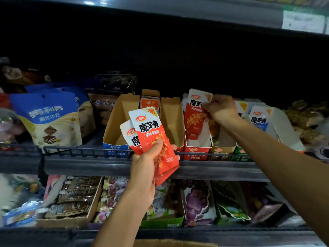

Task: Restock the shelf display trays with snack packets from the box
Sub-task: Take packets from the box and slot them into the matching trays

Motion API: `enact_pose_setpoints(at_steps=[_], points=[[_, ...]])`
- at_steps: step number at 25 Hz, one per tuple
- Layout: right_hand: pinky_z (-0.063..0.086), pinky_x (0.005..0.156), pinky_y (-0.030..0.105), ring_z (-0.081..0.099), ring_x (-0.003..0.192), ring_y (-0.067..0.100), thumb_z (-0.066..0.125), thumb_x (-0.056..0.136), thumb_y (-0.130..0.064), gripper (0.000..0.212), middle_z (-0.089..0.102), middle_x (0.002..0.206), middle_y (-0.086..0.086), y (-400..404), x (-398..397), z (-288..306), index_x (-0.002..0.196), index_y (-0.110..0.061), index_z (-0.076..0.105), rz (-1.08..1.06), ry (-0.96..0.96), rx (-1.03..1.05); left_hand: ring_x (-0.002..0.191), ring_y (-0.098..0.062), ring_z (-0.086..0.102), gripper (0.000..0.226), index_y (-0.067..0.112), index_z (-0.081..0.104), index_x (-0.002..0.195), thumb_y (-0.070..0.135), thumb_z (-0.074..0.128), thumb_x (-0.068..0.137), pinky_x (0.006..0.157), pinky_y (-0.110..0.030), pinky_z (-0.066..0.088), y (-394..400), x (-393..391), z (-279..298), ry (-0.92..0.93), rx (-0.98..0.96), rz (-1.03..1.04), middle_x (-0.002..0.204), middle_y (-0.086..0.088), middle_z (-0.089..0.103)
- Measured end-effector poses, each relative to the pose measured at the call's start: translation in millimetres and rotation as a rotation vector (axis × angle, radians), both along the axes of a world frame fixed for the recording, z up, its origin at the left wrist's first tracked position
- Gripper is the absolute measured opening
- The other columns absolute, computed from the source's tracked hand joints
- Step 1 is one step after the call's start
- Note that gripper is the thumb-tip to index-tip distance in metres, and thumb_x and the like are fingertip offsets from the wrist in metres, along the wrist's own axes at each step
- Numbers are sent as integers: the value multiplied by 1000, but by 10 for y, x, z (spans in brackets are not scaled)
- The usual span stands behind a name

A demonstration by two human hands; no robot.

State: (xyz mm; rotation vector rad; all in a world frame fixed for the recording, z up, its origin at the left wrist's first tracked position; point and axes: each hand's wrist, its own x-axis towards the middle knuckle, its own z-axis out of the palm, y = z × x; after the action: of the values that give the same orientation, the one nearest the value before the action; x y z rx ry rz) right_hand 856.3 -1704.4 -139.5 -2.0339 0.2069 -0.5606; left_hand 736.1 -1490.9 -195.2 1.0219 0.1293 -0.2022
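Two red packets point(156, 139) are waiting gripped in my left hand point(147, 166); my right hand point(220, 109) is pinching another point(195, 114) into the half-empty red tray point(195, 150).

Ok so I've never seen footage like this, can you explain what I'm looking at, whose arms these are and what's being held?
There is no machine here: this is one picture from a camera worn on a person's head, looking at shop shelves. The two arms are that person's own. The left hand grips a few red snack packets in front of the shelf rail. The right hand reaches further in, its fingers pinching another red packet standing in a red cardboard display tray. Beside it sits a nearly empty brown tray. Blue biscuit bags stand at the left.
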Motion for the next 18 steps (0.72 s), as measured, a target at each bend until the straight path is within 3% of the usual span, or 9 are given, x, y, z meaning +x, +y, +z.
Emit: enact_pose_setpoints(at_steps=[3,7,11,13,16,18], points=[[57,55,24,64,64,11,61,95,-18,8,67,92,4,29,97,-48,101,-17,57,-21,16,-42,88,-29,76,43,24,50,131,31,65,92,87,-44,57,-11,5,2,-7,10,-4,99,-6,78],[57,65,30,67,88,22,64,92,-12,18,65,106,7,33,166,-41,106,-19,56,16,10,68,89,-30,75,41,25,53,129,30,65,91,85,-43,57,-15,13,17,-22,15,-13,100,-7,78],[56,85,35,59,107,17,69,88,-17,41,57,126,-4,80,-35,-101,125,-23,51,74,-121,-103,91,-29,75,38,28,54,124,28,69,89,87,-45,57,-33,6,6,-13,27,-7,102,-6,78],[57,82,41,63,100,18,68,89,-22,36,60,120,0,188,-216,-73,122,-22,54,156,-145,-37,96,-26,74,37,32,58,118,27,74,84,90,-48,56,-33,13,-11,-10,46,13,105,-2,77],[54,58,26,65,72,10,67,88,-30,32,69,96,2,450,-565,67,115,-17,58,560,172,25,94,-17,73,37,33,65,106,27,81,73,85,-44,58,-53,-15,-2,-19,77,10,97,9,78],[46,49,17,62,60,3,70,86,-29,20,71,78,-5,596,-742,101,99,-15,64,671,331,17,90,-17,74,51,32,65,110,31,83,62,84,-43,58,-70,-49,23,-15,116,-26,95,9,78]])
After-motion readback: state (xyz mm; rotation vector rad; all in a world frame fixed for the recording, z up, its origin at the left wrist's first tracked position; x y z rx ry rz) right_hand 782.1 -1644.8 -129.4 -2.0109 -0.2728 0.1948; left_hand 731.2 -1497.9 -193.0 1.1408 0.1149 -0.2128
